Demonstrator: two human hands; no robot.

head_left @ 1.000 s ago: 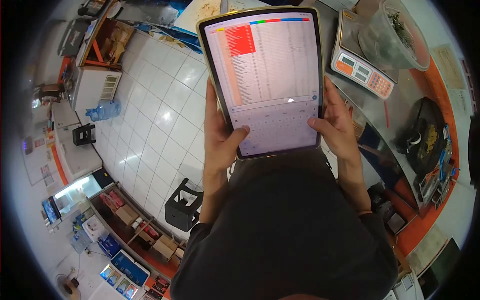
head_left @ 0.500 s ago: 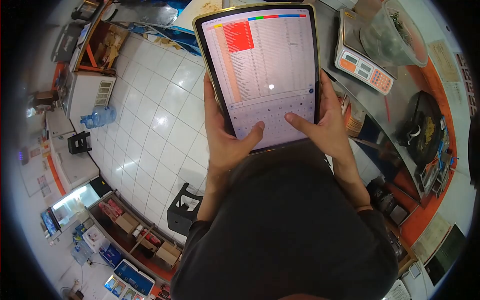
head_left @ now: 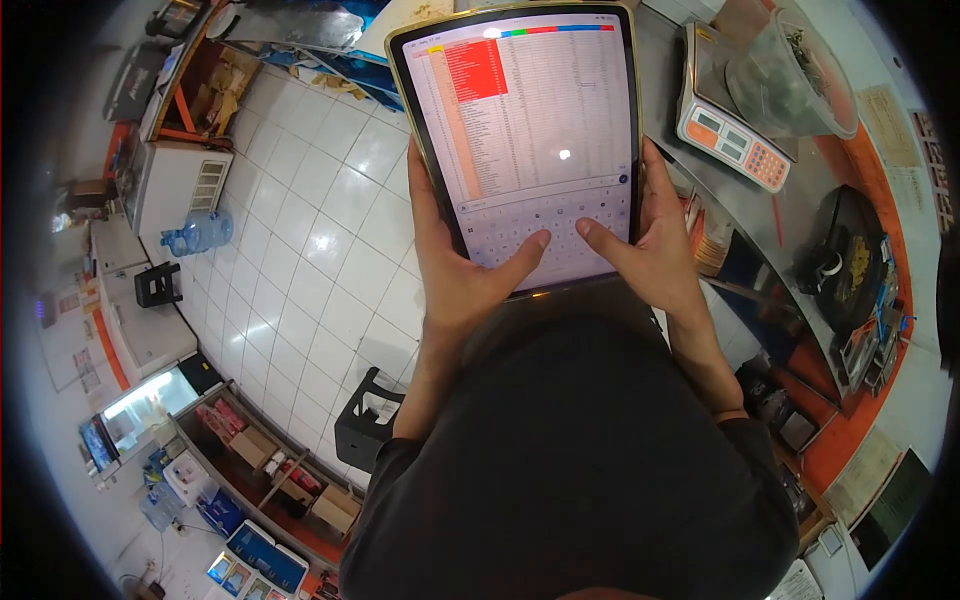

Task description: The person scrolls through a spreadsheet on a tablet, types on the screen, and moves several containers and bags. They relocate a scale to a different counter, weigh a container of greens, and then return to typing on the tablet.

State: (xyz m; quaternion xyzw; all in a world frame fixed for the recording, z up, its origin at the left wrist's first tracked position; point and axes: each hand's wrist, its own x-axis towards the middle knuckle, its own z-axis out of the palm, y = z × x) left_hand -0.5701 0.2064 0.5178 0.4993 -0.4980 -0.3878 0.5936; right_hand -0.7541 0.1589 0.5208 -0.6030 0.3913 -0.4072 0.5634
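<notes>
Gripping a tablet [head_left: 525, 130] upright in front of the chest, left hand [head_left: 462, 262] clamped on its left edge and right hand [head_left: 650, 250] on its right edge, both thumbs on the on-screen keyboard, scale [head_left: 730, 135] on the bench [head_left: 800, 210] to the right.

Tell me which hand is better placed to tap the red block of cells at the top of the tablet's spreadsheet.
Probably the left hand: it grips the tablet on the edge nearer the red cells. The right hand holds the far edge.
</notes>
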